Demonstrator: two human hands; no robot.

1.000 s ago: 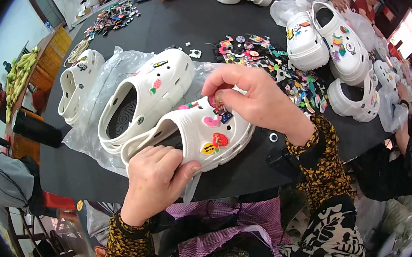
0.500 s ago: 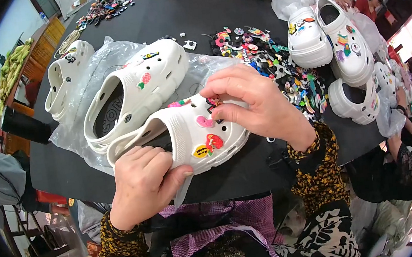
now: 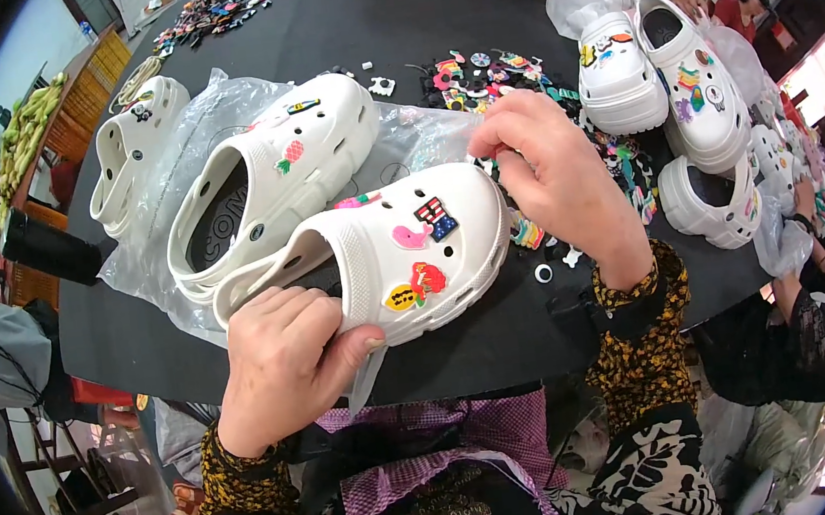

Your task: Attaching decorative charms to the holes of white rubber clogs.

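My left hand (image 3: 288,361) grips a white clog (image 3: 371,247) at its opening, thumb on the outer rim and fingers reaching inside. On its upper sit several charms: a pink whale charm (image 3: 412,236), a flag-patterned charm (image 3: 436,220), a red charm (image 3: 427,279) and a yellow oval one (image 3: 401,297). Just off the toe, my right hand (image 3: 560,182) hovers near the charm pile (image 3: 505,82), its fingers loosely bent and apart, with nothing visible in them. Behind lies a second white clog (image 3: 328,126) with a pineapple charm (image 3: 291,154), resting on a clear plastic bag (image 3: 216,107).
Another white clog (image 3: 135,156) stands at the left, beside a black cylinder (image 3: 50,250). Decorated white clogs (image 3: 620,80) are grouped at the right. A second heap of charms (image 3: 211,17) lies at the far left of the black table (image 3: 169,333). Other people sit along the right side.
My right hand has left the clog's upper and moved right, past the toe toward the charm pile. The flag-patterned charm is now uncovered. My left hand keeps its hold.
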